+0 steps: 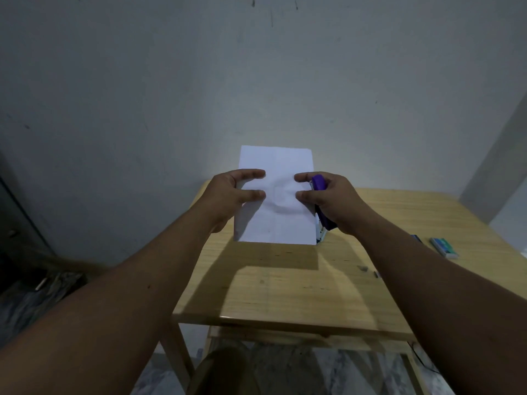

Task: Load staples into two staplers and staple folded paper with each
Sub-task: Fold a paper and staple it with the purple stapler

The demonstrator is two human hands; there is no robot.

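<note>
Both hands grip paper: left hand, right hand also clutching purple stapler; staple box near table edge.

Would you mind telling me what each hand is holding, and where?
The left hand grips the paper's left edge. The right hand holds the purple stapler around its body while pinching the paper's right edge.

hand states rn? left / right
Left hand: pinches the white paper's left edge.
Right hand: grips the purple stapler, fingers also on the paper's right edge.

A wooden table stands against a plain wall.
</note>
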